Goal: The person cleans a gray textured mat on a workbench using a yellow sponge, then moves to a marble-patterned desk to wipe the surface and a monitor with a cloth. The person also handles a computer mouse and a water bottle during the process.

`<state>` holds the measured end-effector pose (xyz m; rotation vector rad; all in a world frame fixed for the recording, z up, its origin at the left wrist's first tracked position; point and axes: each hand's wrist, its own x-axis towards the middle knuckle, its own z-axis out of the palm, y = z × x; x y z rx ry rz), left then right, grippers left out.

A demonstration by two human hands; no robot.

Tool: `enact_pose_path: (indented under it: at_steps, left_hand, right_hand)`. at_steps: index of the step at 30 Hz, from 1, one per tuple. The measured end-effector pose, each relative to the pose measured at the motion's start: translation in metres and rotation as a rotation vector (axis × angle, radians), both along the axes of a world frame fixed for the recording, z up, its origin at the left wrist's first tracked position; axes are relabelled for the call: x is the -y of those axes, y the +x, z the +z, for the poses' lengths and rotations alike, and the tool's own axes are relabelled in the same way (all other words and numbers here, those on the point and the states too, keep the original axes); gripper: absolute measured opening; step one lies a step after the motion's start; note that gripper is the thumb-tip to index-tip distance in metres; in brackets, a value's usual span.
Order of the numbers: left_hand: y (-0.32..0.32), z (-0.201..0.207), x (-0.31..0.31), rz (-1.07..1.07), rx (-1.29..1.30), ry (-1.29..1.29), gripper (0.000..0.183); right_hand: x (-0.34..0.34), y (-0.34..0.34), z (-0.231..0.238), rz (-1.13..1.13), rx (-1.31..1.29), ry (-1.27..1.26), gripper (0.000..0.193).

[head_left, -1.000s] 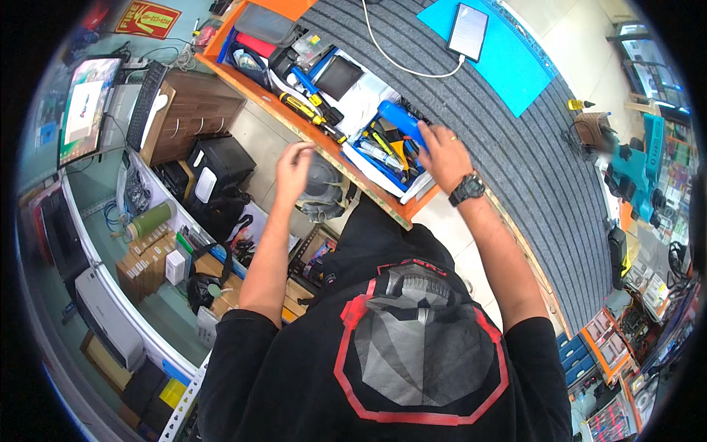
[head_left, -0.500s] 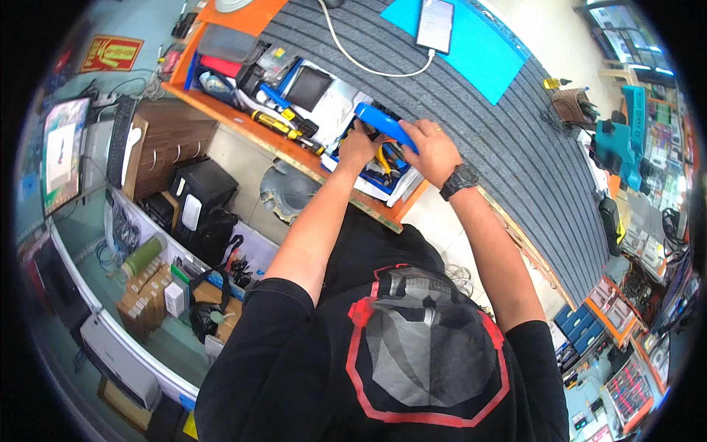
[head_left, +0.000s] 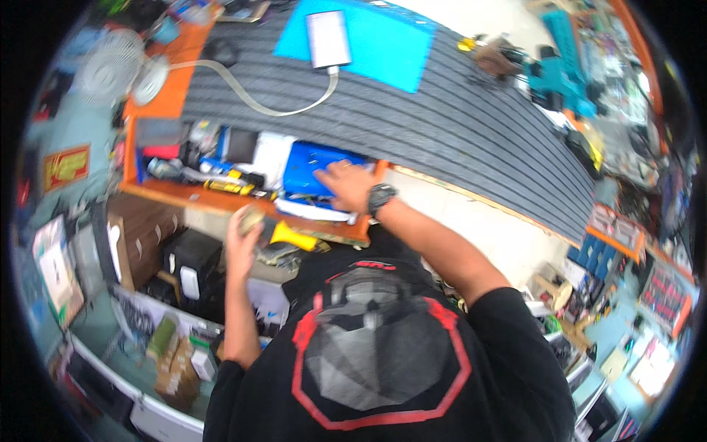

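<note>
a grey ribbed mat [head_left: 442, 125] covered the bench above an orange drawer [head_left: 243, 206] of tools, where the right hand [head_left: 345, 186] lay flat, fingers spread, on a blue case [head_left: 313, 166], while the left hand [head_left: 247, 234] gripped a yellow-handled tool [head_left: 289, 237] just below the drawer's edge.

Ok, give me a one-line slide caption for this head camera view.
Right hand rests on a blue box in an orange drawer while the left hand holds a yellow-tipped tool.
</note>
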<state>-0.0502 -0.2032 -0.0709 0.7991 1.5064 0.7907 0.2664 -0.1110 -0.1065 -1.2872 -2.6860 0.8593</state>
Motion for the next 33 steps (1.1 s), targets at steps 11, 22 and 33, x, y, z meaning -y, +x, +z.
enact_pose_path:
  at_steps: [11,22,33]
  left_hand:
    - [0.188,0.021,-0.044,0.235,0.465,-0.049,0.037]
    - [0.339,0.001,-0.03,-0.315,0.178,0.057,0.039]
    - [0.39,0.038,-0.02,-0.453,0.115,0.028,0.031]
  right_hand:
    - [0.048,0.102,0.083,-0.67,-1.391,-1.123,0.054]
    - [0.071,0.499,0.018,-1.154,-0.277,0.204,0.025]
    - [0.014,0.492,0.04,-1.021,-0.2,0.198,0.028]
